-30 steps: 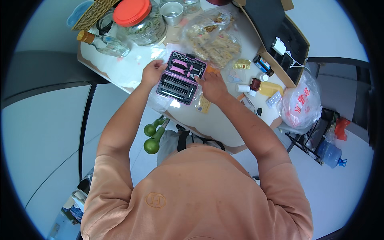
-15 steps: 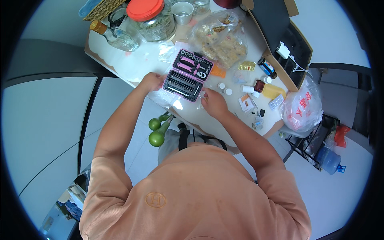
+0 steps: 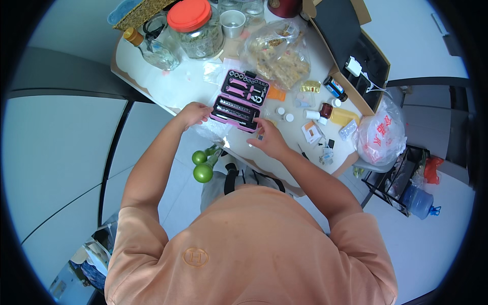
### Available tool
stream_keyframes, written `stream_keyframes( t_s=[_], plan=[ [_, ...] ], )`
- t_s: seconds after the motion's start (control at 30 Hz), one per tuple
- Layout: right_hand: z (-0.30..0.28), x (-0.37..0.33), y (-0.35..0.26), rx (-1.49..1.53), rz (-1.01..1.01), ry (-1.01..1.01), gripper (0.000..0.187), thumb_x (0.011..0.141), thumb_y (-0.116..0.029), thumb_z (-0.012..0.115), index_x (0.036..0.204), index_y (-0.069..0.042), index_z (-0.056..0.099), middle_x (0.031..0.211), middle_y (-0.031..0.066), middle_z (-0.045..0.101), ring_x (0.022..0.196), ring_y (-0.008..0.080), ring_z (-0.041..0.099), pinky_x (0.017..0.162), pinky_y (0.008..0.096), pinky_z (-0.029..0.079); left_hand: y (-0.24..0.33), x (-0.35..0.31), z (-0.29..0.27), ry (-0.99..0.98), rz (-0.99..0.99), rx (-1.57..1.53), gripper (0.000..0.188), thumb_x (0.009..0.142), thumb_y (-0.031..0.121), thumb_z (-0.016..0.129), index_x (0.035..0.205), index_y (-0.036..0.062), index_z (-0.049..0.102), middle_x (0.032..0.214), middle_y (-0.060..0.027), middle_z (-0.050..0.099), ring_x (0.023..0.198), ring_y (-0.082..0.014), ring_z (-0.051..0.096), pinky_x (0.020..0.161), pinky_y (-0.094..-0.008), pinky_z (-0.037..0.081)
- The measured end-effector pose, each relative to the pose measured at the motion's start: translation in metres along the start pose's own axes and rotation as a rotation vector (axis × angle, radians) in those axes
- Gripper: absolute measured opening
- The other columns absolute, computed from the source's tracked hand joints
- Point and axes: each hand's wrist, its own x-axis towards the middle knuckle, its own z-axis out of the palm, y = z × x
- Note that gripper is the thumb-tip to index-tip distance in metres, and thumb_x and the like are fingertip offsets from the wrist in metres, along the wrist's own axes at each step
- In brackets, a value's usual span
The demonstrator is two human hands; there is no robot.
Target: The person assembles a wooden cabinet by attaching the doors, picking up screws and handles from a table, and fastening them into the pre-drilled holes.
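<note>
A small pink and black tool case (image 3: 240,100) lies unfolded on the white table. Pliers with pink handles, sockets and a ratchet fill its far half. Rows of silver bits sit in the near half. My left hand (image 3: 194,115) is closed at the case's left edge, its fingertips on the rim. At the near right corner is my right hand (image 3: 270,141), its thumb and forefinger spread apart, the forefinger by the case's edge. Clear plastic wrapping (image 3: 216,129) lies under the near side of the case.
Behind the case stand a red-lidded glass jar (image 3: 195,35), a corked bottle (image 3: 158,52) and a metal cup (image 3: 233,24). A bag of dried food (image 3: 279,56) lies beyond it. Small bottles, including a brown one (image 3: 326,110), and an open carton (image 3: 351,86) occupy the right side.
The bit rows in the near half now show bright silver where they looked dark. My right hand has moved slightly nearer me, and its thumb and forefinger have spread.
</note>
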Motion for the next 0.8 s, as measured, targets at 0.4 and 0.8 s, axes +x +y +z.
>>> stream_keyframes(
  t_s=[0.4, 0.8],
  plan=[
    [-0.010, -0.004, 0.003, -0.416, -0.312, 0.107, 0.039, 0.066, -0.014, 0.070, 0.099, -0.008, 0.050, 0.079, 0.0089, 0.056, 0.079, 0.0277, 0.056, 0.070, 0.0374, 0.046, 0.016, -0.008, 0.003, -0.154, -0.147, 0.190, 0.031, 0.072, 0.033, 0.060, 0.085, 0.0047, 0.060, 0.075, -0.0002, 0.055, 0.068, -0.0109, 0.051, 0.061, -0.0244, 0.043],
    [-0.002, -0.006, 0.011, -0.394, -0.334, 0.175, 0.044, 0.064, -0.012, 0.071, 0.101, -0.006, 0.048, 0.090, 0.0110, 0.056, 0.081, 0.0293, 0.056, 0.070, 0.0373, 0.045, 0.013, -0.009, 0.004, -0.272, -0.166, 0.146, 0.051, 0.073, 0.043, 0.061, 0.105, 0.0027, 0.055, 0.092, -0.0067, 0.066, 0.086, -0.0148, 0.060, 0.074, -0.0282, 0.041]
  ],
)
